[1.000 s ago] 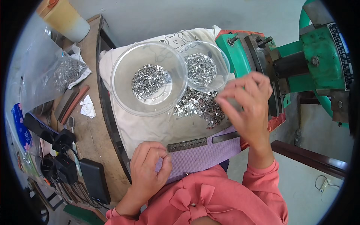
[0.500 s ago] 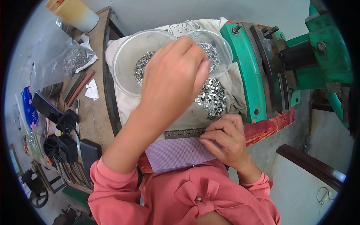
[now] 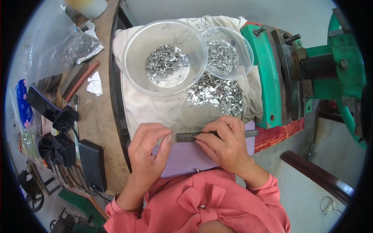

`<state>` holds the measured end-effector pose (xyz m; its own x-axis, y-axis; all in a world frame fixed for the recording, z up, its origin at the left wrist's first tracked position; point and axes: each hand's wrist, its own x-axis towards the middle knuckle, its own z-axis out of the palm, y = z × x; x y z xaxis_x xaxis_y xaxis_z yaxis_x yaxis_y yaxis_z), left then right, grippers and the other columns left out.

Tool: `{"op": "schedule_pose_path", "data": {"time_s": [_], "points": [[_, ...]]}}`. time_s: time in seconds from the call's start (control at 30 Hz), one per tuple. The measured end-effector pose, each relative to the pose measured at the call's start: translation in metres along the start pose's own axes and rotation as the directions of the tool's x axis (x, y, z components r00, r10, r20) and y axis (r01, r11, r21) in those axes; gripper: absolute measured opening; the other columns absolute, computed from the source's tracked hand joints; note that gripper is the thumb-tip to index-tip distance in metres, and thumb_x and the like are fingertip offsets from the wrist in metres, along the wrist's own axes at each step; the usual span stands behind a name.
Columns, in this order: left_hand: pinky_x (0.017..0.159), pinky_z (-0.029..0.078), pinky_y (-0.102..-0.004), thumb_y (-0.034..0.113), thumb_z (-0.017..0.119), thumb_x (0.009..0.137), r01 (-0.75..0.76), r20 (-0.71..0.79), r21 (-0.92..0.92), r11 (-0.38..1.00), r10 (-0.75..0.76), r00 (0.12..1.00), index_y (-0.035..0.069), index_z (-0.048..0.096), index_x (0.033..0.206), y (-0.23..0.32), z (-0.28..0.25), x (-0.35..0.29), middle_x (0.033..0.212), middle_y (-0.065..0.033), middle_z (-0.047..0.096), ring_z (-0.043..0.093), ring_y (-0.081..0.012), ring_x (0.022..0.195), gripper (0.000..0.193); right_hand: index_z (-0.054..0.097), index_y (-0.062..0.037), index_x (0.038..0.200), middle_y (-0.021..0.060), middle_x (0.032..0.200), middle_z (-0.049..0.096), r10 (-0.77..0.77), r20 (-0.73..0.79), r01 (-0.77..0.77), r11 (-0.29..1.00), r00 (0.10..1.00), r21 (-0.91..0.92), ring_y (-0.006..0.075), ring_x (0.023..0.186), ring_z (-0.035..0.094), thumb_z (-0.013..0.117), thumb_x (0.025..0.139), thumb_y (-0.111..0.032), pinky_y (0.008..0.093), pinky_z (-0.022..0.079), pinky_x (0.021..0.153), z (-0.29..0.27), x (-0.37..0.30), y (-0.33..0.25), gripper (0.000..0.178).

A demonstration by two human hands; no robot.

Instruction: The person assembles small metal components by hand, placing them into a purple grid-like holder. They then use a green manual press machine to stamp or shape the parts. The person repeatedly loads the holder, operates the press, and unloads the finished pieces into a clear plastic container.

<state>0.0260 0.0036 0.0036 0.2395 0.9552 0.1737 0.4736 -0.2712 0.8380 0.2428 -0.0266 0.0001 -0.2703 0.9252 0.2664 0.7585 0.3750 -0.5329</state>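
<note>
From here the right hand (image 3: 228,149) hides part of the dark slotted strip (image 3: 185,137), and I can't tell whether its bent fingers (image 3: 210,143) or the left hand's (image 3: 147,151) pinch anything.

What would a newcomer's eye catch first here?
The green machine at upper right. Then, at centre, a large clear tub and a smaller clear tub, both holding metal pieces, with a loose shiny heap just below. Nearer the person, the right hand touches a dark slotted strip.
</note>
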Motion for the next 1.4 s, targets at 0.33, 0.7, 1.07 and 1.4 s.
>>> {"op": "schedule_pose_path", "data": {"time_s": [0.33, 0.7, 1.07, 1.4], "points": [[0.071, 0.052, -0.0366, -0.002, 0.073, 0.082, 0.059, 0.104, -0.031, 0.998, -0.055, 0.993, 0.002, 0.069, 0.099, -0.019, 0.008, -0.016, 0.095, -0.0117, 0.065, 0.064, -0.0282, 0.084, 0.018, 0.068, -0.0120, 0.086, -0.0014, 0.102, 0.062, -0.041, 0.093, 0.053, 0.991, 0.995, -0.124, 0.0241, 0.106, 0.055, 0.078, 0.069, -0.012, 0.0419, 0.041, 0.093, 0.004, 0.012, -0.009, 0.019], [0.071, 0.053, -0.0329, -0.001, 0.072, 0.084, 0.108, 0.153, -0.062, 0.992, -0.098, 0.983, 0.002, 0.069, 0.101, -0.025, 0.003, -0.016, 0.097, -0.0112, 0.064, 0.066, -0.0243, 0.083, 0.017, 0.072, -0.0138, 0.084, -0.0043, 0.102, 0.064, 0.038, 0.150, -0.018, 0.992, 0.988, -0.128, 0.0236, 0.104, 0.055, 0.083, 0.065, -0.012, 0.0406, 0.037, 0.091, -0.017, 0.017, -0.004, 0.022], [0.070, 0.053, -0.0332, 0.002, 0.073, 0.085, 0.100, 0.179, -0.044, 0.994, -0.091, 0.980, 0.003, 0.069, 0.101, -0.024, 0.001, -0.013, 0.098, -0.0106, 0.064, 0.066, -0.0242, 0.082, 0.016, 0.072, -0.0122, 0.087, -0.0027, 0.104, 0.063, -0.063, 0.203, 0.121, 0.950, 0.977, -0.287, 0.0218, 0.109, 0.054, 0.075, 0.067, -0.015, 0.0402, 0.037, 0.095, -0.008, 0.020, -0.018, 0.020], [0.069, 0.051, -0.0350, 0.003, 0.072, 0.085, 0.100, 0.180, -0.036, 0.994, -0.092, 0.979, 0.003, 0.069, 0.101, -0.024, 0.001, -0.013, 0.098, -0.0108, 0.064, 0.064, -0.0265, 0.084, 0.016, 0.068, -0.0135, 0.081, -0.0051, 0.099, 0.065, -0.064, 0.115, 0.088, 0.972, 0.991, -0.217, 0.0214, 0.105, 0.056, 0.079, 0.064, -0.013, 0.0409, 0.033, 0.095, -0.011, 0.035, -0.007, 0.020]]}}
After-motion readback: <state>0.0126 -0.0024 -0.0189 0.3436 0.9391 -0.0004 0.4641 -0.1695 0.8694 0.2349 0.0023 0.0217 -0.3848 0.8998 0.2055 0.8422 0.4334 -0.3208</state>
